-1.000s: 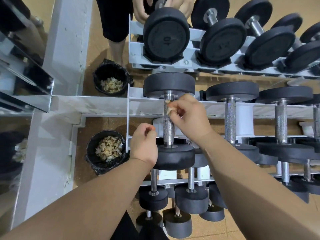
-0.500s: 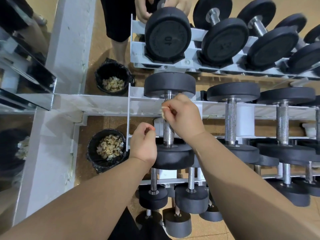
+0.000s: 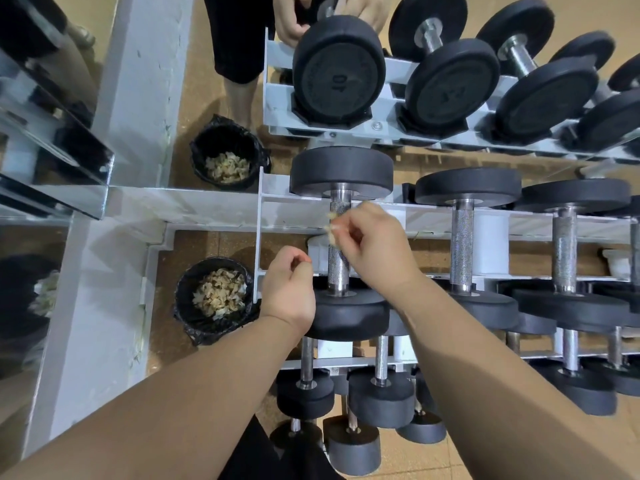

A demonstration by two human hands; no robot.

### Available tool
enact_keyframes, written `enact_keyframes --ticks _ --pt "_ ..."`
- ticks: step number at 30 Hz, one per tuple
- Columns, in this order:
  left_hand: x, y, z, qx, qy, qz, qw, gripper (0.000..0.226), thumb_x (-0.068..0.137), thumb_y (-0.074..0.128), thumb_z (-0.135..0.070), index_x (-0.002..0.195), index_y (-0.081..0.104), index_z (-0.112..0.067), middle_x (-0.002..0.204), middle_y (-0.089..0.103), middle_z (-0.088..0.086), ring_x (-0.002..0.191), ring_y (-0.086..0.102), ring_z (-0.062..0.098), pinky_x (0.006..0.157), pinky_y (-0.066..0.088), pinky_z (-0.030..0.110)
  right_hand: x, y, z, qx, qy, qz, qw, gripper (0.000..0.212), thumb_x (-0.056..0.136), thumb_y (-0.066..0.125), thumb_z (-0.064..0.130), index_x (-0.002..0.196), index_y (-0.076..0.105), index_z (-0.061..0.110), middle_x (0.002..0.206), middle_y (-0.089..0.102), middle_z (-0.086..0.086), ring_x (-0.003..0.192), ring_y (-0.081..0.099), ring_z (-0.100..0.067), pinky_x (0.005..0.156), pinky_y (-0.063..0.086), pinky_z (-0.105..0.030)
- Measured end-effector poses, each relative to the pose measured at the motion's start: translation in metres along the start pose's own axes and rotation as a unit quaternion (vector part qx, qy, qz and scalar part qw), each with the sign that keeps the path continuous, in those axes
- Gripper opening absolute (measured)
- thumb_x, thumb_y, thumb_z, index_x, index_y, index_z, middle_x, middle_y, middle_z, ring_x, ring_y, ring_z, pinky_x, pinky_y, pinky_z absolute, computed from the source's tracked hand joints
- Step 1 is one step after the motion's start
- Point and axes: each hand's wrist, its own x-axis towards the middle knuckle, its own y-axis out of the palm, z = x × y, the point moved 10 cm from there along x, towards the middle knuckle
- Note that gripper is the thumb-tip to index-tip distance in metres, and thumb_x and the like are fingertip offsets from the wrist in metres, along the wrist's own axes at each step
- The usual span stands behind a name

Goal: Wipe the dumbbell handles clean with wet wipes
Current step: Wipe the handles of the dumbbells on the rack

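Step in hand: the upper part of the dumbbell handle [image 3: 338, 261] is being rubbed with a wipe; this is judged to be mid-wipe on the leftmost dumbbell of the top row.
Next move: the wipe would need to be drawn down the knurled length towards the near end and worked round the bar, with enough pressure kept on so small a scrap that it is not lost from the fingers.
Right hand [image 3: 374, 244]: the fingers are curled in and pinched closed on the wipe, which is pressed to the left side of the handle just below the far end.
Wipe [image 3: 333, 225]: only a small, crumpled, pale scrap is seen past the fingertips; how wet it is cannot be told.
Left hand [image 3: 289, 289]: the fingers are loosely curled, just left of the handle and above the near weight head [image 3: 349, 313]. Only the back is shown, so whether anything is held cannot be told.
Dumbbell: it is laid across the white rack [image 3: 429, 218], with the far weight head [image 3: 341, 171] towards the mirror and the handle bare between the two rails.
Neighbouring handle [image 3: 462, 244]: it lies to the right, well apart from both hands, and is untouched.
Bin [image 3: 194, 320]: a black-lined bin is stood on the floor left of the rack, part filled with crumpled pale scraps, judged to be used wipes.
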Motion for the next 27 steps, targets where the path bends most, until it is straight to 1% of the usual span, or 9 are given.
enact_keyframes --ticks 2,4,7,11,13,18,21,24,27 --pt "0.001 0.001 0.001 0.003 0.001 0.001 1.000 0.018 0.094 0.044 -0.005 0.086 0.057 -0.013 0.082 0.054 0.000 0.073 0.046 0.014 0.065 0.038 0.025 -0.020 0.009 0.001 0.041 -0.015 0.088 0.995 0.010 0.085 0.073 0.008 0.078 0.066 0.013 0.080 0.055 0.006 0.074 0.054 -0.009 0.070 0.043 -0.024" --pt "0.002 0.000 0.001 0.003 0.004 -0.003 1.000 0.017 0.094 0.045 -0.005 0.086 0.058 -0.012 0.082 0.054 -0.001 0.073 0.046 0.013 0.064 0.038 0.022 -0.026 0.011 0.001 0.047 -0.026 0.137 0.989 0.010 0.084 0.075 0.009 0.081 0.070 0.017 0.081 0.058 0.005 0.075 0.058 -0.011 0.071 0.046 -0.024" --pt "0.000 0.000 -0.001 -0.006 0.005 -0.004 1.000 0.018 0.094 0.043 -0.003 0.087 0.057 -0.010 0.081 0.053 -0.001 0.062 0.045 -0.001 0.055 0.035 0.009 -0.003 0.003 0.004 0.003 -0.039 0.067 0.997 0.009 0.089 0.070 0.016 0.081 0.068 0.020 0.084 0.059 0.003 0.078 0.061 -0.018 0.073 0.050 -0.032" --pt "-0.001 0.000 -0.001 -0.018 -0.002 -0.003 1.000 0.019 0.095 0.042 -0.002 0.087 0.057 -0.011 0.082 0.053 0.000 0.056 0.045 -0.007 0.054 0.035 0.004 0.015 -0.004 0.001 -0.024 0.001 -0.028 0.999 0.002 0.089 0.068 0.017 0.089 0.070 0.016 0.085 0.057 -0.001 0.073 0.059 -0.022 0.068 0.049 -0.032" --pt "0.000 0.000 0.001 -0.023 -0.004 -0.007 1.000 0.020 0.094 0.043 -0.003 0.084 0.057 -0.014 0.080 0.053 -0.002 0.058 0.045 -0.004 0.054 0.035 0.006 0.002 0.000 -0.004 0.005 -0.002 0.010 1.000 0.003 0.087 0.070 0.015 0.085 0.068 0.016 0.084 0.058 0.000 0.073 0.059 -0.018 0.069 0.049 -0.031" --pt "0.000 -0.002 0.001 -0.004 -0.006 -0.018 1.000 0.016 0.095 0.045 -0.005 0.087 0.058 -0.010 0.082 0.056 0.001 0.071 0.047 0.012 0.054 0.034 0.008 -0.028 0.018 -0.002 0.040 -0.030 0.184 0.982 0.010 0.080 0.078 0.009 0.082 0.073 0.018 0.079 0.061 0.005 0.077 0.060 -0.010 0.074 0.052 -0.033" --pt "0.000 -0.001 0.001 0.001 -0.005 -0.013 1.000 0.015 0.095 0.044 -0.005 0.088 0.057 -0.008 0.089 0.058 0.009 0.075 0.046 0.015 0.061 0.035 0.014 -0.002 0.005 -0.001 0.011 -0.022 0.086 0.996 0.006 0.090 0.070 0.020 0.085 0.071 0.023 0.080 0.059 0.005 0.075 0.058 -0.015 0.074 0.051 -0.035" --pt "0.000 0.000 0.001 0.001 -0.013 -0.008 1.000 0.016 0.095 0.043 -0.005 0.087 0.056 -0.008 0.088 0.057 0.008 0.077 0.046 0.016 0.067 0.036 0.024 0.016 -0.010 -0.006 -0.014 0.045 -0.044 0.998 0.010 0.095 0.061 0.020 0.090 0.069 0.018 0.088 0.063 -0.001 0.080 0.059 -0.019 0.076 0.049 -0.035" --pt "-0.002 0.000 0.001 0.004 -0.012 -0.005 1.000 0.017 0.094 0.043 -0.005 0.085 0.056 -0.011 0.088 0.058 0.008 0.078 0.047 0.016 0.069 0.037 0.027 0.001 -0.003 -0.004 0.019 0.043 -0.015 0.999 0.005 0.092 0.063 0.013 0.089 0.066 0.015 0.088 0.057 0.001 0.077 0.056 -0.017 0.071 0.046 -0.030"
